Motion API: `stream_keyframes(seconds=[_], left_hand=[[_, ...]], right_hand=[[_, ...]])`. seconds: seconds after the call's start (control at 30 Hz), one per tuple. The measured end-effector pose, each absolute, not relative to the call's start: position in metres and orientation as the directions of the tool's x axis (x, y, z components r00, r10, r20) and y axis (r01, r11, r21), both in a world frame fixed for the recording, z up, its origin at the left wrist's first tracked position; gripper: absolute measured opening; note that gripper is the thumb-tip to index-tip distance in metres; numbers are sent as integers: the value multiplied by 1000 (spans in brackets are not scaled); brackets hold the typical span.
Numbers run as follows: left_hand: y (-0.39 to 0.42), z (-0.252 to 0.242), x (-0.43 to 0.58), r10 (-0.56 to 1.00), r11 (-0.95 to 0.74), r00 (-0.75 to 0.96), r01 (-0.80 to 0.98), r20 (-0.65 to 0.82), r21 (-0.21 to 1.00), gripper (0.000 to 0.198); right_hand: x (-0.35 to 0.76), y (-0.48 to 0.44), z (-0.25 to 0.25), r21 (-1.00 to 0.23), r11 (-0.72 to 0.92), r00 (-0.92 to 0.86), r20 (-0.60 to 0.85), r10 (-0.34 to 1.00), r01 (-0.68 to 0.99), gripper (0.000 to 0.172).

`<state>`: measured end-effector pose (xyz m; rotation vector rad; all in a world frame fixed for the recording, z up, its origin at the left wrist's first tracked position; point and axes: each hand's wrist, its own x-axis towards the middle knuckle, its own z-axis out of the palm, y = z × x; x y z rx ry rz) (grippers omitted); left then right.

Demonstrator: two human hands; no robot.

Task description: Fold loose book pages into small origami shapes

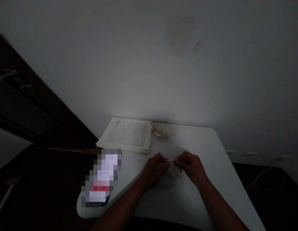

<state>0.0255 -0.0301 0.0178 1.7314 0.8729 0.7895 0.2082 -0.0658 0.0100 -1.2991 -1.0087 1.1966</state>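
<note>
Over the white table (187,205), my left hand (156,168) and my right hand (190,165) face each other, a small gap between their fingertips. Both are closed in a pinch on a sheet of printed paper (171,176). Its upper edge shows as a thin pale strip between the fingers, and the lower part hangs below them, dim and partly hidden by the hands. Behind my hands, a folded piece of printed paper (162,129) lies by the wall. To its left rests a stack of printed pages (129,134).
A phone-like device (102,179), blurred out by pixels, lies at the table's left edge. The grey wall (139,64) rises directly behind the table. A dark door (30,89) stands at the left. A white cable (258,176) hangs at the right, beyond the table edge.
</note>
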Motion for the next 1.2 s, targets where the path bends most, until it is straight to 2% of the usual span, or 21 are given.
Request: stream_keyframes(seconds=[0.17, 0.33, 0.5, 0.67, 1.0, 1.1, 1.2], left_hand=[[-29, 21, 27, 853, -234, 515, 229, 86, 945, 20], [-24, 16, 23, 877, -181, 480, 294, 19, 939, 26], [-20, 17, 21, 886, -149, 464, 293, -4, 944, 28], [-20, 16, 22, 902, -65, 430, 228, -41, 971, 28], [-20, 20, 22, 901, 21, 429, 90, -57, 996, 27], [-19, 20, 23, 912, 33, 407, 55, -52, 998, 34], [-19, 17, 27, 895, 177, 419, -23, -152, 984, 45]], right_hand=[[208, -66, 9, -985, -116, 196, -139, 971, -124, 27], [213, -67, 6, -991, -57, 297, -91, 950, -120, 29], [216, -66, 3, -988, -10, 293, -56, 955, -154, 35], [214, -65, 4, -975, 30, 291, -35, 956, -218, 41], [216, -66, 4, -991, 32, 360, -18, 933, -131, 46], [215, -66, 6, -994, 30, 386, -15, 923, -110, 47], [210, -67, 10, -995, 51, 408, 11, 913, -86, 47]])
